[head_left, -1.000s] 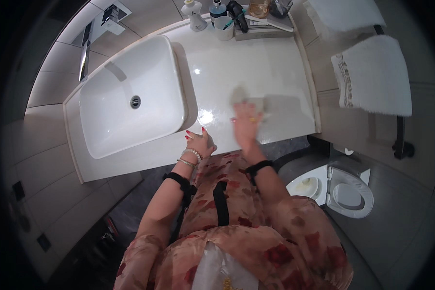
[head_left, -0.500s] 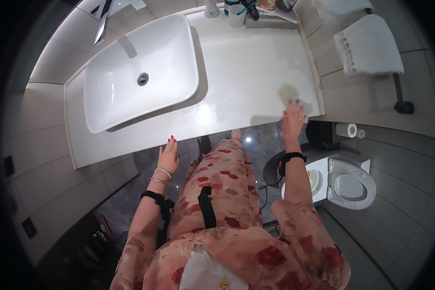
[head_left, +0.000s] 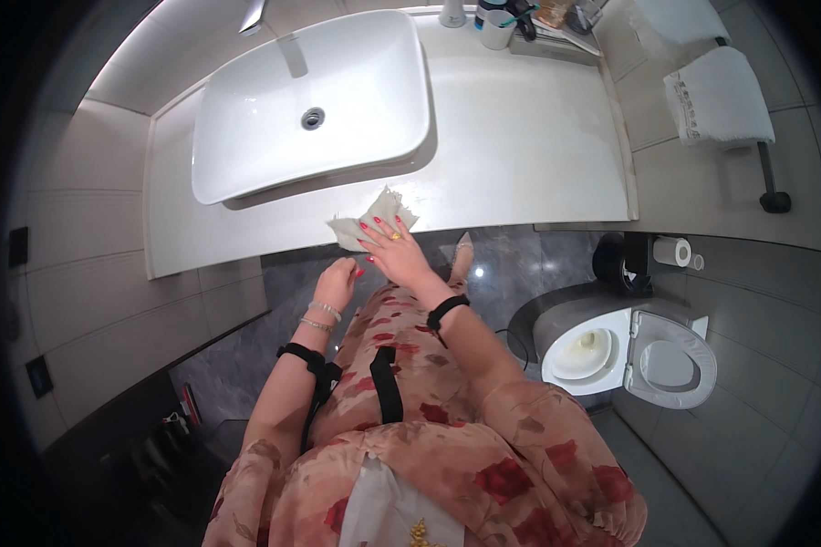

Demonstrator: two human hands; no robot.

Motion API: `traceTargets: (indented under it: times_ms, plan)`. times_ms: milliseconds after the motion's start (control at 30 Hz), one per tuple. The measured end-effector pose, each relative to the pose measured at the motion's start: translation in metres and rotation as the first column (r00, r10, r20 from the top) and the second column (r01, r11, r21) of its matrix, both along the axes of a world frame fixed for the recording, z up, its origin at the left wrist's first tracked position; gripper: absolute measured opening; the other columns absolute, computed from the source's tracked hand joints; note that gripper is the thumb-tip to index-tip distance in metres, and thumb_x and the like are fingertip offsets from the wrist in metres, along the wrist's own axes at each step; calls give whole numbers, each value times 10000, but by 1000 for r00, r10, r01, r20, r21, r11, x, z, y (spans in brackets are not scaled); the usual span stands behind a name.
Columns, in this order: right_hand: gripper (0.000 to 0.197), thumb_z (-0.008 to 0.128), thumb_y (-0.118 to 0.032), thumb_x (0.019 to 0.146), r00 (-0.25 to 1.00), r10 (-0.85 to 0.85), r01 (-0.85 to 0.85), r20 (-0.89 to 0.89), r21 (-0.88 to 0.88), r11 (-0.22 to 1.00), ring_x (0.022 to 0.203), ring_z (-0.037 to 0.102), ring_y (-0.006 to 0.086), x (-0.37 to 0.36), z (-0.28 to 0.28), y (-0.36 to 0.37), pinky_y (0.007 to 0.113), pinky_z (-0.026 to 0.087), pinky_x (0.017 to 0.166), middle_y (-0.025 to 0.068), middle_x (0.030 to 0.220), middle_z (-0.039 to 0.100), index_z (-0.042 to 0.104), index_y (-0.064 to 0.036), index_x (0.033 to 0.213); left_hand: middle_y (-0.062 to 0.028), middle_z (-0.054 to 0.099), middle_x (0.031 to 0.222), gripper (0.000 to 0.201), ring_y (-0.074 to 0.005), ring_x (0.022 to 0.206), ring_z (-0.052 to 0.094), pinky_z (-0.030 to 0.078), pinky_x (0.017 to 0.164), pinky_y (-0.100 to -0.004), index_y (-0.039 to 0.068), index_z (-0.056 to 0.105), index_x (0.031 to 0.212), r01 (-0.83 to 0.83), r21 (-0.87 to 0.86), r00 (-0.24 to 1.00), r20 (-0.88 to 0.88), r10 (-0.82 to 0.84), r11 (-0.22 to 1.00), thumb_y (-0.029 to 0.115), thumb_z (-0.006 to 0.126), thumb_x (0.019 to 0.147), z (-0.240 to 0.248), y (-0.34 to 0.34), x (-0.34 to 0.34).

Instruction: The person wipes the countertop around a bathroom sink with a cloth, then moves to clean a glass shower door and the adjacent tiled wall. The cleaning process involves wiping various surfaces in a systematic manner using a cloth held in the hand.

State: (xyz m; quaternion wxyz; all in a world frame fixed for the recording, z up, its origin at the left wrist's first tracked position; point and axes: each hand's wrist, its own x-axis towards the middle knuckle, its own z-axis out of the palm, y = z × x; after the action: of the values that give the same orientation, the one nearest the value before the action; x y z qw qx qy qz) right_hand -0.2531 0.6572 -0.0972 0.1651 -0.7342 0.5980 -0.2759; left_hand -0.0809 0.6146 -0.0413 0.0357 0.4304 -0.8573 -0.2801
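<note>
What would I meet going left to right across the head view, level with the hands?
Left hand → right hand on the cloth → foot → toilet paper roll.

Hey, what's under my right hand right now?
Your right hand lies over a crumpled greyish cloth at the white counter's front edge. The cloth's edges show beyond the hand; the part directly beneath, and the counter under the cloth, are covered.

Right hand (head_left: 398,256) atop grey cloth (head_left: 386,204) on white counter (head_left: 538,155).
</note>
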Motion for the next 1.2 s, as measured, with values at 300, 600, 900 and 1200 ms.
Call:
traceTargets:
  times_ms: [300, 600, 900, 1200]
  plan:
    - [107, 654, -156, 771, 919, -389, 393, -69, 74, 916, 1286, 358, 299, -175, -27, 76, 501, 234, 1064, 72, 1369, 434, 643, -87, 853, -150, 602, 661, 439, -340, 659, 588, 454, 602, -417, 36, 604, 688, -368, 339, 930, 120, 348, 866, 386, 447, 903, 22, 0, 20]
    - [1031, 783, -292, 639, 727, -520, 648, -449, 195, 737, 1368, 108, 379, -150, -17, 54, 597, 85, 1057, 208, 1481, 112, 161, -43, 1422, -134, 610, 670, 345, -286, 626, 585, 463, 635, -365, 7, 594, 784, -305, 469, 936, -13, 352, 829, 302, 463, 904, -7, 20, 46]
    - [979, 750, -211, 659, 834, 168, 10, -525, 320, 947, 1374, 96, 381, -52, 15, -31, 574, 83, 1077, 216, 1486, 77, 157, 15, 1405, -189, 618, 861, 210, -381, 832, 574, 458, 724, -432, 36, 592, 855, -528, 502, 796, 12, 605, 685, 218, 487, 847, -1, 3, 81]
    - [623, 467, -130, 846, 723, 478, -409, -500, 248, 878, 1379, 112, 351, 98, 14, -131, 611, 83, 1059, 211, 1478, 134, 211, 22, 1393, -180, 625, 883, 187, -371, 845, 585, 462, 743, -435, 55, 604, 876, -672, 414, 674, -2, 739, 614, 194, 486, 837, -7, 23, 106]
